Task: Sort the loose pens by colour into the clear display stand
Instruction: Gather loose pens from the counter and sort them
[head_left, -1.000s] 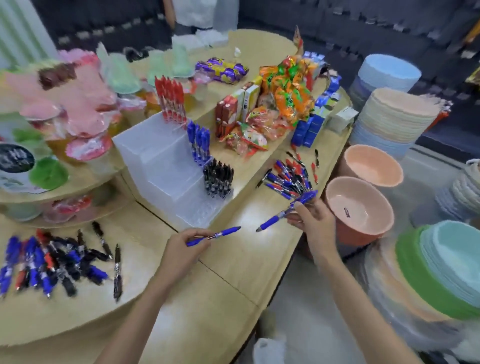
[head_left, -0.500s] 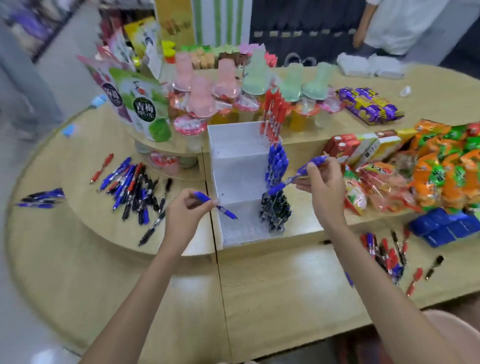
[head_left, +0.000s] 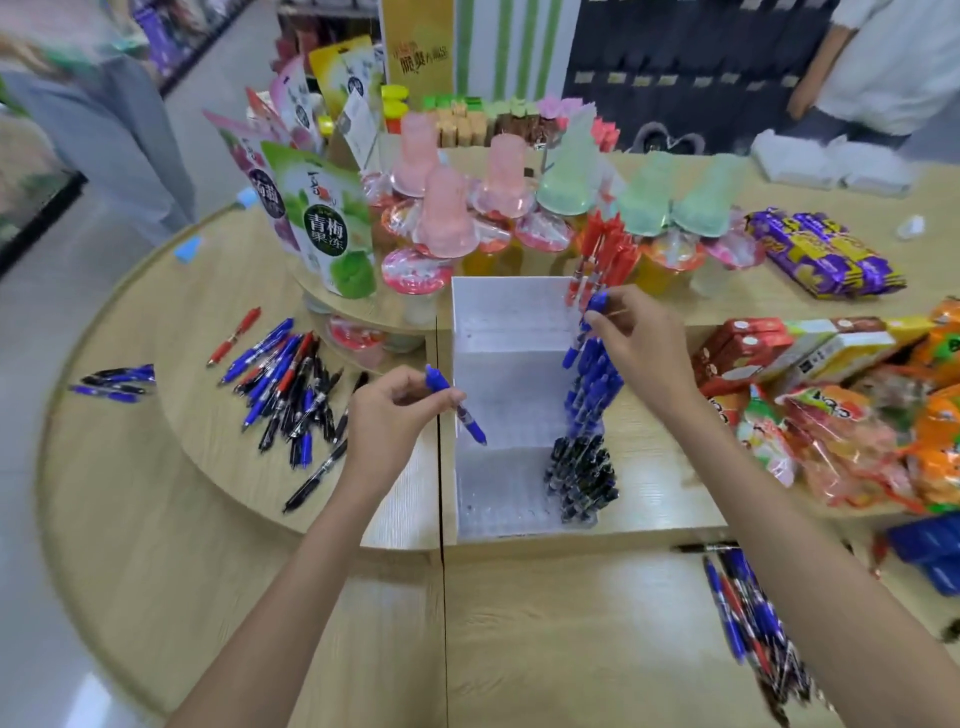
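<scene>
The clear stepped display stand (head_left: 506, 374) stands in the middle of the wooden table. Its right side holds red pens (head_left: 605, 249) on the top step, blue pens (head_left: 592, 384) on the middle step and black pens (head_left: 582, 480) on the bottom step. My right hand (head_left: 636, 343) pinches a blue pen (head_left: 584, 327) nearly upright just above the blue row. Left of the stand, my left hand (head_left: 392, 410) grips another blue pen (head_left: 457, 405), its tip slanting down over the stand's edge. A mixed pile of loose pens (head_left: 291, 384) lies at the left; another loose pile (head_left: 753, 623) lies at lower right.
Jelly cups and pouches (head_left: 322, 223) crowd a raised round shelf behind the stand. Snack packets (head_left: 852, 415) and boxes (head_left: 779, 348) fill the table's right side. Three pens (head_left: 114, 382) lie apart at far left. A person in white (head_left: 883, 62) stands at the back right.
My view swung left from the right-hand pile to face the stand. My right hand carried its blue pen up over the blue row; my left hand brought its pen beside the stand.
</scene>
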